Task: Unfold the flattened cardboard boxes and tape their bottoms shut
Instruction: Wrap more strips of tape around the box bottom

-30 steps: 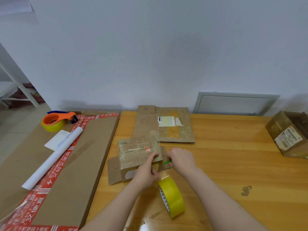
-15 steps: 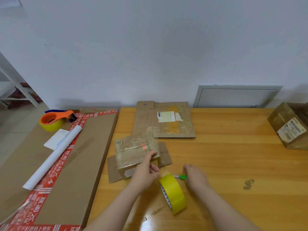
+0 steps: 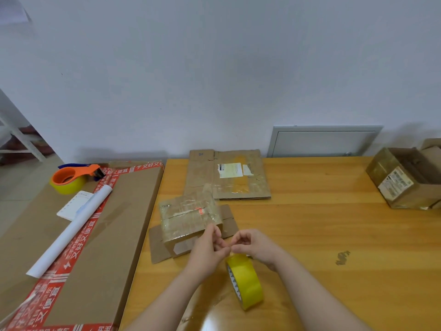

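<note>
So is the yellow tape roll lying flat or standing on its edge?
Standing on its edge: the tape roll rests on its rim on the table, its hole facing sideways.

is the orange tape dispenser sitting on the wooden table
No, the orange tape dispenser sits on the large flat cardboard sheet, which lies to the left of the wooden table.

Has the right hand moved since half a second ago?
Yes. The right hand has shifted left, from beside the yellow tape roll to just beyond its top, meeting the left hand near the small box.
</note>
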